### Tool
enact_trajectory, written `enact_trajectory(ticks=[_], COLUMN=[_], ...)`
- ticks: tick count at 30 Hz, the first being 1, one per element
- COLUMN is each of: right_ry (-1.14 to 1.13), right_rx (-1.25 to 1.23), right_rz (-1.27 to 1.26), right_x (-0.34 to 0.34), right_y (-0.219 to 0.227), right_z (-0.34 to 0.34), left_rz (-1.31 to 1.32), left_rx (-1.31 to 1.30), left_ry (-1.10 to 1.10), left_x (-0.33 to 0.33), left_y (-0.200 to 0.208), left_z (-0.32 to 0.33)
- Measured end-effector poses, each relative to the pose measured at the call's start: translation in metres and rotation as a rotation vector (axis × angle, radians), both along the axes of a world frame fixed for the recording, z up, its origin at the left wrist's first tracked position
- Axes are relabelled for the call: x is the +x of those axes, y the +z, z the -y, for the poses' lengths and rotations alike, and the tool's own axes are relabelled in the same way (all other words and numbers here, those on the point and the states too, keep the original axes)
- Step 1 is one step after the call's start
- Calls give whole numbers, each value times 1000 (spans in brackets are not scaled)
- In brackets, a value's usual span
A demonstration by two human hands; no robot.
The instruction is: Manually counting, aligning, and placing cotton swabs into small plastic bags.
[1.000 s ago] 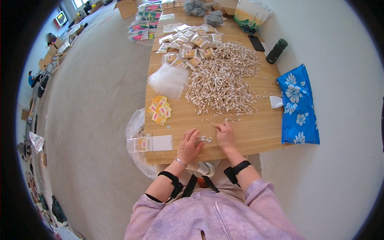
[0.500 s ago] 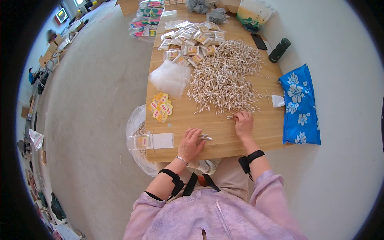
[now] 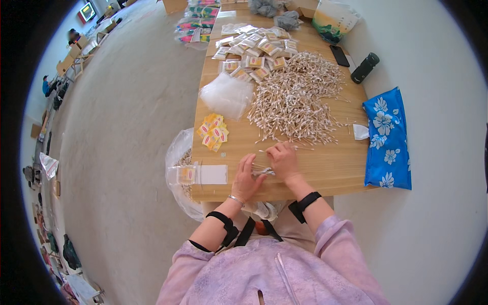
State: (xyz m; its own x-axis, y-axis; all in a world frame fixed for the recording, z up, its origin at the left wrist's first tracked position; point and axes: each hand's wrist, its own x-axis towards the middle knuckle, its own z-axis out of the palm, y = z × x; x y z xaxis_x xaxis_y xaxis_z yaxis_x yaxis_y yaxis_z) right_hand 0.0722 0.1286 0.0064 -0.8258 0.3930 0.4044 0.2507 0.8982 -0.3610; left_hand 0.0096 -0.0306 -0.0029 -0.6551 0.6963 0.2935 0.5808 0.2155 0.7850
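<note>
My left hand (image 3: 246,179) is at the near edge of the wooden table, its fingers and thumb curled round a small bundle of cotton swabs (image 3: 262,171). Close beside it on the right, my right hand (image 3: 283,161) has its fingertips pinched together. Swab ends stick out on both sides of that pinch; the fingers hide how many there are. Beyond both hands spreads a large loose heap of cotton swabs (image 3: 297,101). Left of my left hand lies a clear packet with a yellow label (image 3: 186,175), beside a white card (image 3: 214,174).
Yellow label cards (image 3: 213,133), a stack of clear bags (image 3: 226,96) and filled swab packets (image 3: 254,48) line the table's left side. On the right are a blue flowered pouch (image 3: 387,137), a black bottle (image 3: 365,68) and a phone (image 3: 339,56). A plastic bag (image 3: 175,152) hangs at the left edge.
My right hand has moved left and nearer from the heap's edge to beside my left hand, with swabs in its fingers. The view has shifted slightly.
</note>
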Motion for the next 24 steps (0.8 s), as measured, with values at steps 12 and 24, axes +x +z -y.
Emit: enact_trajectory(ticks=[12,24], right_ry=[-122,-162], right_rx=[-263,-128], right_rz=[-106,37], right_x=[28,36], right_y=[-12,-14], right_z=[24,3], left_rz=[-135,-184], left_rx=[-58,31], left_ry=[-82,-25], left_x=[-1,-2], left_y=[-1,-11], left_z=[2,-4])
